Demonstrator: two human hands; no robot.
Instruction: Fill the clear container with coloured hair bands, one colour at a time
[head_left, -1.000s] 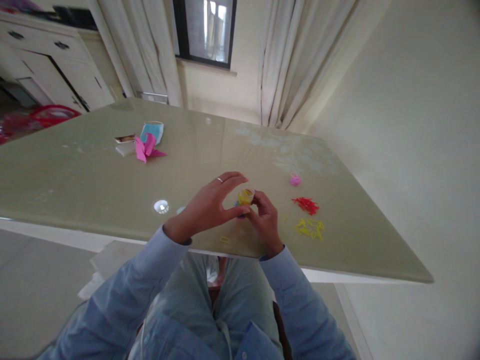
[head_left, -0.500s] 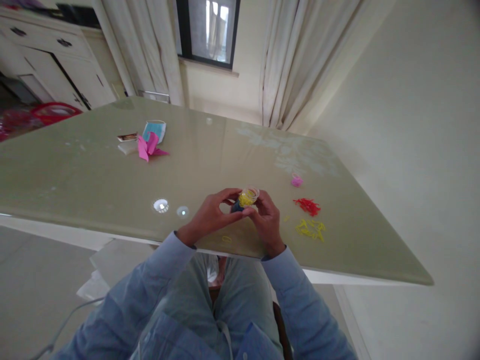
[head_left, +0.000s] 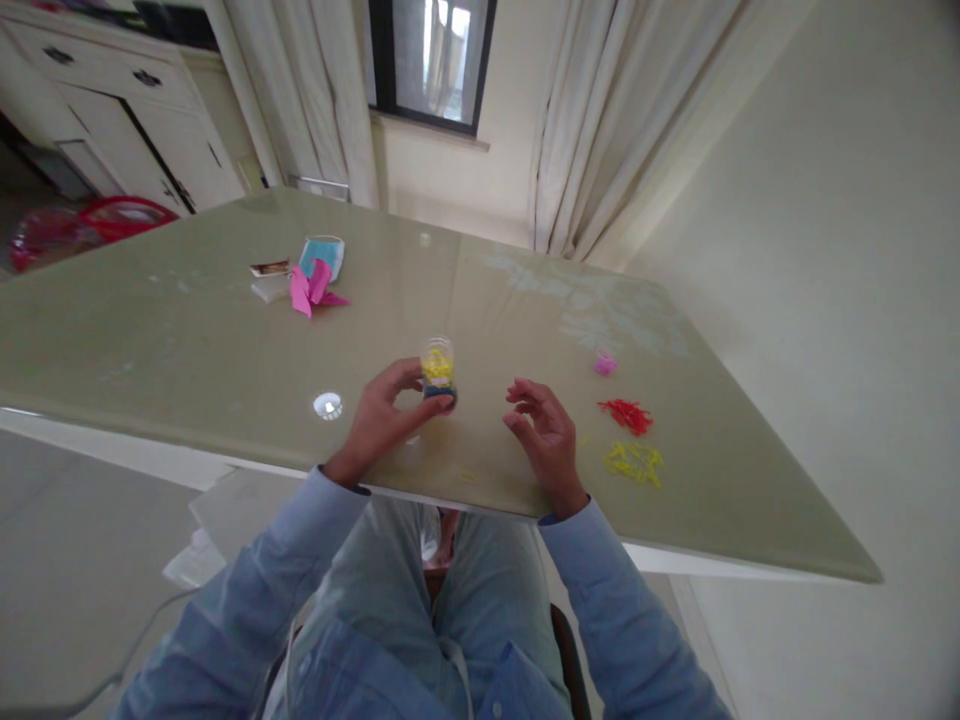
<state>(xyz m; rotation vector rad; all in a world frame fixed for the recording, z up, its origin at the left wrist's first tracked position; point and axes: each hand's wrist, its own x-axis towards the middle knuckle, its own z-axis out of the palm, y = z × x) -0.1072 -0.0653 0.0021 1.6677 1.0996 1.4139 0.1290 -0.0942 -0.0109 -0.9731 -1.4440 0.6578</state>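
Note:
My left hand (head_left: pixel 384 418) is wrapped round a small clear jar (head_left: pixel 438 372) above the table. Yellow bands show in the upper part of the jar, with a dark blue layer beneath them. Apart from the jar, to its right, my right hand (head_left: pixel 546 428) has its fingers curled but separated, with nothing visible between them. Right of that hand lie a loose pile of yellow bands (head_left: pixel 634 462) and a red pile (head_left: pixel 627 415). A single yellow band (head_left: pixel 466 476) rests near the table's front edge.
A small pink clump (head_left: pixel 604 363) sits behind the red pile. At the back left are a pink folded paper (head_left: pixel 318 290), a blue face mask (head_left: pixel 324 256) and a small brown packet (head_left: pixel 270 268). The glossy table (head_left: pixel 187 370) meets a wall on the right.
My right hand has let go of the jar and drawn away to the right. My left hand has carried the jar leftward and holds it more upright.

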